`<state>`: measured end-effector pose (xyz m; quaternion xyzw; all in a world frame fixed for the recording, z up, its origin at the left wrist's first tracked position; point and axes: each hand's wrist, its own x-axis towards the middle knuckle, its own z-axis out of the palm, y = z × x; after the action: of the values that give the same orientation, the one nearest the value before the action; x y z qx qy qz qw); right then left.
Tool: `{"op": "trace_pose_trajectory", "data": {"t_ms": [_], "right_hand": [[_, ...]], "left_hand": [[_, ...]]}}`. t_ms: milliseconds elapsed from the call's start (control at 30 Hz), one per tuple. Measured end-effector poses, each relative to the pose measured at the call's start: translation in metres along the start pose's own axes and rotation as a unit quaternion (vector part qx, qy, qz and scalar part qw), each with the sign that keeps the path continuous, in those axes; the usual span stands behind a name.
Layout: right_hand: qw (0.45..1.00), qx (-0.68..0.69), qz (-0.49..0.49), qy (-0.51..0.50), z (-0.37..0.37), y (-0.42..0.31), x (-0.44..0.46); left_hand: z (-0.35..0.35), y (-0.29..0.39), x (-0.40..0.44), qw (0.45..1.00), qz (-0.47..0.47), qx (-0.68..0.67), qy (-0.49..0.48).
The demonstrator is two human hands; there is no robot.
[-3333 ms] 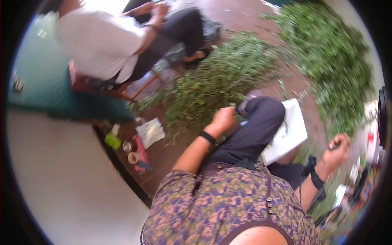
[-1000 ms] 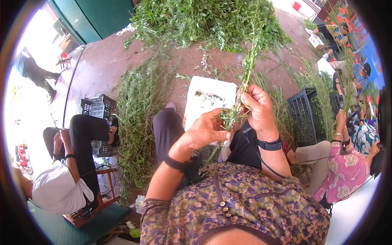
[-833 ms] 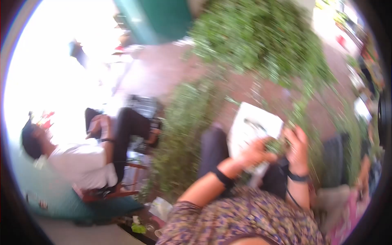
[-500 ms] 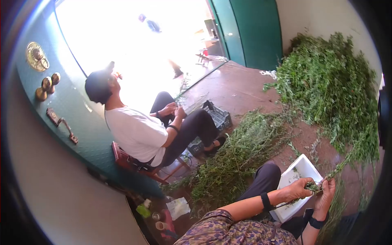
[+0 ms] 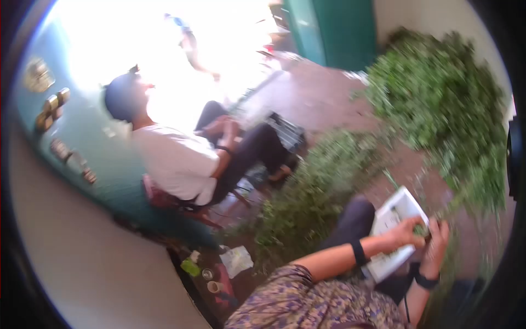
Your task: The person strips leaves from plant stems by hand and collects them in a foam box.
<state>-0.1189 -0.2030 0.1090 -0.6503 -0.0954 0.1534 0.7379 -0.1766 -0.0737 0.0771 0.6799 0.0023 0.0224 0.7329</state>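
Over a white foam box (image 5: pixel 378 267), my two hands meet at a leafy green sprig (image 5: pixel 419 229). My left hand (image 5: pixel 404 233) is closed, with the leaves showing between thumb and fingers. Close against it, my right hand (image 5: pixel 436 244) is closed round the sprig's stem, though motion blur softens the fingers. The stem seems to run up and right toward the greenery. Small green bits lie inside the box. Black bands circle both my wrists.
A large heap of green branches (image 5: pixel 438 93) stands against the right wall. Another leafy pile (image 5: pixel 323 181) lies on the floor beside a seated person (image 5: pixel 175 159) and a dark crate (image 5: pixel 285 131). A cup (image 5: pixel 215 287), a can (image 5: pixel 207 273) and paper (image 5: pixel 237 261) are at lower left.
The whole view has shifted and blurred, with the scene sitting slightly higher and further left. My hands remain together at the sprig. Outside the doorway, the distant figure has moved left.
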Motion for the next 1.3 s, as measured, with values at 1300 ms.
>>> {"op": "trace_pose_trajectory", "data": {"t_ms": [1300], "right_hand": [[0.906, 0.337, 0.2, 0.161, -0.086, 0.099, 0.064]], "left_hand": [[-0.01, -0.012, -0.017, 0.977, 0.022, -0.208, 0.041]]}}
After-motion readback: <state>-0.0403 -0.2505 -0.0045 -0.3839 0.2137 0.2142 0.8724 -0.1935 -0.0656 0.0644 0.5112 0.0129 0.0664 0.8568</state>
